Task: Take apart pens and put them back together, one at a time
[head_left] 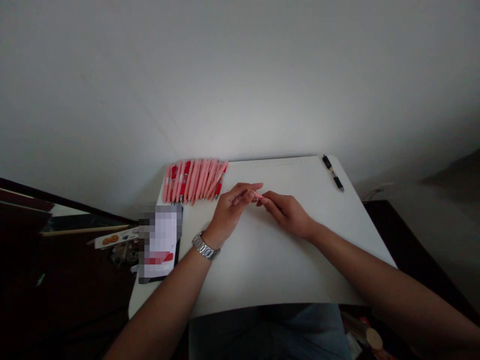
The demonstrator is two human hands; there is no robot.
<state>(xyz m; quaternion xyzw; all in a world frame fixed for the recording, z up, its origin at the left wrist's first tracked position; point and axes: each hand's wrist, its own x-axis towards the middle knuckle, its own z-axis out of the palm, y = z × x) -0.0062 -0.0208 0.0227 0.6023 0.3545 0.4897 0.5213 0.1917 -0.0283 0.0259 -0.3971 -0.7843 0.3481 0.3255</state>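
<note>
Over the middle of the white table [262, 260], my left hand [237, 201] and my right hand [287, 212] meet on a small pink pen piece [258, 196]. Thumb and fingers of my left hand close around its left end, while my right hand pinches the right end. Most of the piece is covered by fingers, so I cannot tell whether it is a whole pen or a part. Left of my hands lies a row of pink and red pens [193, 180], side by side near the table's back edge. A metal watch [205, 246] is on my left wrist.
A phone or tablet [161, 245], its screen blurred out, lies at the table's left edge. One black pen [333, 172] rests at the back right. The wall [240, 90] rises right behind the table. Dark furniture [393, 225] stands at the right.
</note>
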